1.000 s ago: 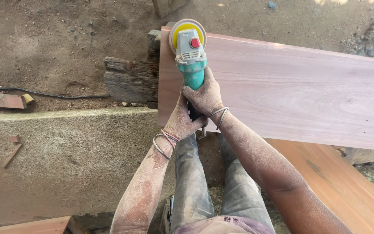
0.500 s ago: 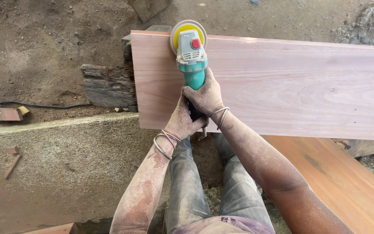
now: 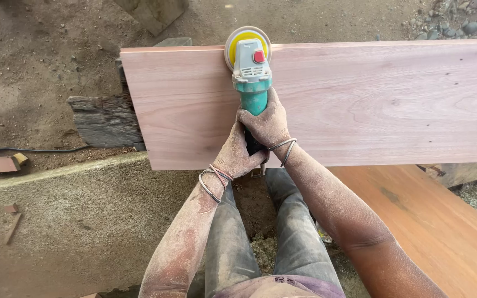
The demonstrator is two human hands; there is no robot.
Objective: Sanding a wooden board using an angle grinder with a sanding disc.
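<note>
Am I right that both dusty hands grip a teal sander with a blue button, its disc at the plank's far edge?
Not quite: the button is red, not blue, as the head view shows. Both dusty hands, left hand and right hand, grip the teal sander, its disc at the plank's far edge.

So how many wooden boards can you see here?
2: a pale board under the sander gripped by both hands, and an orange board lower right. Others may lie outside the view.

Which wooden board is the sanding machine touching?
The pale pinkish board lying across the top, under the sander that both hands grip. The orange-brown board at the lower right sits lower down, with nothing touching it.
</note>
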